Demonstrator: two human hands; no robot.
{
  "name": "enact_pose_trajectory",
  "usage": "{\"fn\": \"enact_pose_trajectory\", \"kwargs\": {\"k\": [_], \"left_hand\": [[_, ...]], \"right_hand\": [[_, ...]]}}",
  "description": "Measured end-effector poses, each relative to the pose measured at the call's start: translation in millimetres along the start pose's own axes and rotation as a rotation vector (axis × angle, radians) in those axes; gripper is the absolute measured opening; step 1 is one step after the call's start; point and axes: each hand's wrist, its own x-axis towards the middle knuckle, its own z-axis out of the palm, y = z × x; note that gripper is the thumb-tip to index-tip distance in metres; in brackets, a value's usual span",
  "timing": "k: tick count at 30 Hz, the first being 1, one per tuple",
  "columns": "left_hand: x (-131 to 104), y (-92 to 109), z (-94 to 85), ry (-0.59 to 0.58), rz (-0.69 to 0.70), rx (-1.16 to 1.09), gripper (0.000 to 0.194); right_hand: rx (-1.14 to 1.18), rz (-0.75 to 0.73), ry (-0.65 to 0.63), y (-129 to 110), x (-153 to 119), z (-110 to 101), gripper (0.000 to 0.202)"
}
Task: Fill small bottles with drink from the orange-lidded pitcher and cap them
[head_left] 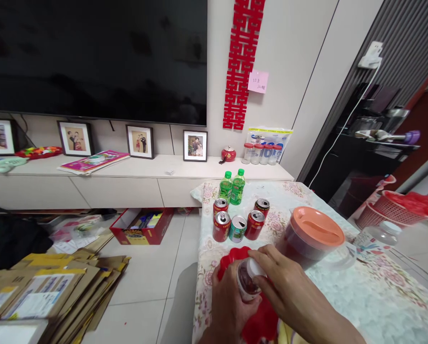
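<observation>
Where the floral-covered worktop (389, 320) begins at the left, five drink cans (221, 227) and two green-capped bottles (231, 188) stand upright behind the hands. In front of them, a red tray (231, 257) with a scalloped rim lies on the cloth, partly covered by both hands. The left hand (228, 292) is curled around the body of a small bottle (245, 281), with the fingers wrapped against its wall. The bottle is located over the tray; whether its base touches the tray cannot be determined. Its body is transparent, rounded and glossy, and dark reddish-purple contents show through the wall. A paler area is visible toward the base. The bottle is tilted, and its upper end carries a plain, smooth white cap (255, 267). The right hand (283, 277) pinches this cap between thumb and fingers, the fingers partly covering its top. Farther right, a transparent pitcher (296, 243) with an orange lid (317, 227) holds dark contents. At the far right, a clear container (375, 241) with a white lid stands beside the pitcher.
</observation>
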Motion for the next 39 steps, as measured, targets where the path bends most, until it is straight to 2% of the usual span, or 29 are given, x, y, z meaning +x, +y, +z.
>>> {"fn": "enact_pose_trajectory", "kwargs": {"k": [6,8,11,13,15,22,25,29,35,39], "left_hand": [[3,3,-3.1,-0.01,-0.029,0.022,0.057],[3,3,-3.5,-0.024,-0.028,0.008,0.056],[3,2,-3.3,-0.031,-0.036,-0.013,0.055],[2,2,-3.0,-0.028,-0.041,-0.011,0.056],[2,2,-2.7,-0.025,-0.035,-0.005,0.058],[0,2,-0.4,-0.029,-0.046,-0.016,0.056],[0,2,-1.4,-0.027,-0.037,-0.015,0.058],[3,5,-4.2,-0.026,-0.022,0.013,0.048],[3,5,-3.7,0.013,-0.021,0.007,0.051],[2,5,-3.2,-0.033,-0.046,-0.02,0.05]], "right_hand": [[-0.139,0.199,0.016,-9,7,4,0.014],[-0.089,0.162,0.025,-7,4,4,0.024],[-0.022,-0.026,0.064,1,-4,4,0.056],[-0.027,-0.145,0.103,7,-7,5,0.055],[-0.047,-0.195,0.159,11,-7,8,0.049],[-0.201,-0.128,0.38,16,-2,22,0.05],[-0.137,-0.178,0.38,16,-7,19,0.06],[-0.016,-0.269,0.338,18,-11,15,0.057],[-0.059,-0.166,0.425,20,-4,25,0.052],[-0.018,-0.152,0.383,19,-6,22,0.057]]}}
